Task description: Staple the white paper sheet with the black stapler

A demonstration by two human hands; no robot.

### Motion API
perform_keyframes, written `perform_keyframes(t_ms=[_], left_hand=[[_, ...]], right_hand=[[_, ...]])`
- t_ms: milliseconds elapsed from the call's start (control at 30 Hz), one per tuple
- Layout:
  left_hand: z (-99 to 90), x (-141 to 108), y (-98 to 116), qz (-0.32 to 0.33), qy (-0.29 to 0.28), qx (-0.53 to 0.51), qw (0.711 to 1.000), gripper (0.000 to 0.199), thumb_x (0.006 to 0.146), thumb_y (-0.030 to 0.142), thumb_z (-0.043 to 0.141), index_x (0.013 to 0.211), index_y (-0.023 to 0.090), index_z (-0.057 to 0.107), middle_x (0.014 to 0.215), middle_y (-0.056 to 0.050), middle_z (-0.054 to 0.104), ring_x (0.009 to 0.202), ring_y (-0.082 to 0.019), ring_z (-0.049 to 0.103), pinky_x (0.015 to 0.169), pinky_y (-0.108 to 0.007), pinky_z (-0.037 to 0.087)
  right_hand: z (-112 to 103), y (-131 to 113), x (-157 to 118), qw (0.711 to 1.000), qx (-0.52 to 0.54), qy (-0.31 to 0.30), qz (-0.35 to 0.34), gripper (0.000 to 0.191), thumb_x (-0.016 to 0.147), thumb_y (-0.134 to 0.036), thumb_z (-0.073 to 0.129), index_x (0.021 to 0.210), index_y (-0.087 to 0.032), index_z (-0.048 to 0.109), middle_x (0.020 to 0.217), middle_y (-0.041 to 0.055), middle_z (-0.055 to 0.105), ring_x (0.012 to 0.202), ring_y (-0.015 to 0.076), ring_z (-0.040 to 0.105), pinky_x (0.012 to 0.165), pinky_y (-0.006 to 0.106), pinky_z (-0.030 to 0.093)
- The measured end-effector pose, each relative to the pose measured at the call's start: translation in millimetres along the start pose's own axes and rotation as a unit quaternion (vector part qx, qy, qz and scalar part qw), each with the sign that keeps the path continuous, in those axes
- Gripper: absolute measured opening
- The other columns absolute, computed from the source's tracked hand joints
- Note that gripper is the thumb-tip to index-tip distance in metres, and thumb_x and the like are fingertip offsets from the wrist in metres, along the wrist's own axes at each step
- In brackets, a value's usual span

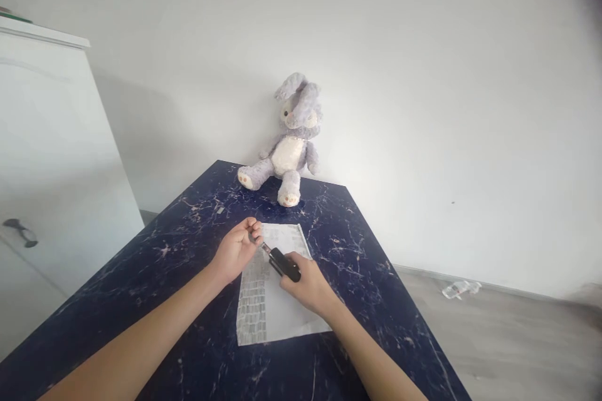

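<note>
R hand grips black, oblong hand tool over white, printed paper sheet; L hand pinches tool's thin end, prob. adjusting it. Next move needs steady R grip, I'd say.

Marks on the paper are blurred, and the left edge crops the cabinet.

From here I'm gripping a black-handled tool with the right hand and pinching its narrow end with the left hand. Below the fingers, a printed paper sheet is lying on the dark-blue marbled table; beyond them, a plush rabbit is sitting.
</note>
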State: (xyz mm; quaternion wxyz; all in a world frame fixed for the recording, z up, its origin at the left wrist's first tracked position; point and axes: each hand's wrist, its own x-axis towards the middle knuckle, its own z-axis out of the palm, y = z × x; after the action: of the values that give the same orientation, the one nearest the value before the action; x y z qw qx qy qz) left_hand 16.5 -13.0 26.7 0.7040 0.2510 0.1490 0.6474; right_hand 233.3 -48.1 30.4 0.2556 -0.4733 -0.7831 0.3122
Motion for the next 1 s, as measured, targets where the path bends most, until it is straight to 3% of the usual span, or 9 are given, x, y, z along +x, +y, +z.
perform_keyframes(t_ms=[133, 233, 367, 500, 600, 767, 900, 967, 1000], left_hand=[[9.9, -5.5, -6.0, 0.007, -0.017, 0.076, 0.997, 0.033, 0.068, -0.006, 0.057, 0.092, 0.016, 0.062, 0.089, -0.002, 0.055, 0.081, -0.011, 0.057, 0.075, -0.023, 0.050], [18.5, -12.7, -5.0, 0.037, -0.034, 0.156, 0.986, 0.022, 0.080, 0.005, 0.068, 0.096, 0.018, 0.061, 0.102, -0.003, 0.058, 0.093, -0.015, 0.063, 0.088, -0.029, 0.051], [30.0, -24.6, -5.1, 0.041, -0.058, 0.275, 0.959, 0.028, 0.081, 0.019, 0.079, 0.099, 0.022, 0.058, 0.123, -0.005, 0.056, 0.094, -0.021, 0.072, 0.092, -0.038, 0.055], [38.6, -34.8, -12.4, -0.016, -0.124, 0.323, 0.938, 0.032, 0.080, 0.022, 0.080, 0.098, 0.021, 0.054, 0.133, -0.008, 0.053, 0.091, -0.024, 0.075, 0.082, -0.036, 0.060], [42.3, -38.6, -18.6, -0.030, -0.145, 0.302, 0.942, 0.033, 0.076, 0.021, 0.082, 0.096, 0.021, 0.055, 0.138, -0.011, 0.051, 0.088, -0.025, 0.076, 0.071, -0.033, 0.062], [47.2, -41.0, -27.9, -0.039, -0.116, 0.255, 0.959, 0.034, 0.070, 0.016, 0.086, 0.090, 0.019, 0.058, 0.133, -0.012, 0.057, 0.082, -0.024, 0.076, 0.067, -0.031, 0.061], [45.8, -37.0, -26.6, 0.001, -0.105, 0.290, 0.951, 0.040, 0.068, 0.020, 0.089, 0.095, 0.020, 0.059, 0.124, -0.011, 0.063, 0.072, -0.019, 0.074, 0.068, -0.029, 0.058], [33.9, -28.1, -12.4, 0.052, -0.054, 0.335, 0.939, 0.034, 0.073, 0.027, 0.086, 0.096, 0.020, 0.062, 0.111, -0.008, 0.067, 0.067, -0.017, 0.071, 0.067, -0.028, 0.056], [24.2, -22.4, -1.0, 0.095, 0.002, 0.358, 0.929, 0.026, 0.079, 0.031, 0.081, 0.093, 0.020, 0.063, 0.100, -0.007, 0.068, 0.068, -0.017, 0.071, 0.068, -0.028, 0.055]], right_hand=[[-2.9, -1.6, 0.4, 0.997, -0.041, -0.003, -0.060, 0.007, 0.076, -0.014, 0.064, 0.078, -0.018, 0.059, 0.087, 0.0022, 0.058, 0.077, 0.0158, 0.056, 0.071, 0.027, 0.042], [-15.7, 0.9, -0.3, 0.994, -0.057, -0.040, -0.081, 0.010, 0.085, -0.016, 0.060, 0.076, -0.018, 0.056, 0.080, 0.0003, 0.056, 0.073, 0.0149, 0.053, 0.068, 0.027, 0.039], [-32.7, 2.8, -1.6, 0.985, -0.071, -0.085, -0.136, 0.009, 0.088, -0.025, 0.067, 0.094, -0.020, 0.064, 0.086, 0.0012, 0.063, 0.080, 0.0182, 0.056, 0.074, 0.031, 0.043], [-33.9, -0.1, -1.4, 0.979, -0.014, 0.017, -0.200, 0.054, 0.088, -0.037, 0.074, 0.138, -0.026, 0.055, 0.126, 0.0097, 0.061, 0.109, 0.0249, 0.059, 0.091, 0.038, 0.050], [-28.4, -1.1, -0.5, 0.961, -0.008, 0.063, -0.269, 0.045, 0.091, -0.037, 0.072, 0.133, -0.027, 0.061, 0.126, 0.0105, 0.063, 0.113, 0.0259, 0.060, 0.097, 0.042, 0.049], [-22.1, -2.7, -2.7, 0.946, 0.009, 0.117, -0.302, 0.026, 0.089, -0.035, 0.074, 0.113, -0.025, 0.073, 0.103, 0.0091, 0.072, 0.095, 0.0260, 0.065, 0.088, 0.045, 0.053], [-19.7, -4.7, -4.0, 0.948, 0.055, 0.131, -0.283, 0.018, 0.095, -0.029, 0.064, 0.108, -0.027, 0.076, 0.097, 0.0079, 0.073, 0.089, 0.0247, 0.065, 0.082, 0.043, 0.055], [-24.4, 4.5, 0.0, 0.952, 0.069, 0.147, -0.259, 0.017, 0.095, -0.029, 0.062, 0.102, -0.026, 0.077, 0.095, 0.0085, 0.073, 0.089, 0.0255, 0.066, 0.081, 0.043, 0.054], [-29.3, 14.1, 3.6, 0.955, 0.066, 0.159, -0.241, 0.017, 0.095, -0.031, 0.062, 0.099, -0.025, 0.078, 0.096, 0.0091, 0.073, 0.090, 0.0262, 0.066, 0.081, 0.043, 0.054]])
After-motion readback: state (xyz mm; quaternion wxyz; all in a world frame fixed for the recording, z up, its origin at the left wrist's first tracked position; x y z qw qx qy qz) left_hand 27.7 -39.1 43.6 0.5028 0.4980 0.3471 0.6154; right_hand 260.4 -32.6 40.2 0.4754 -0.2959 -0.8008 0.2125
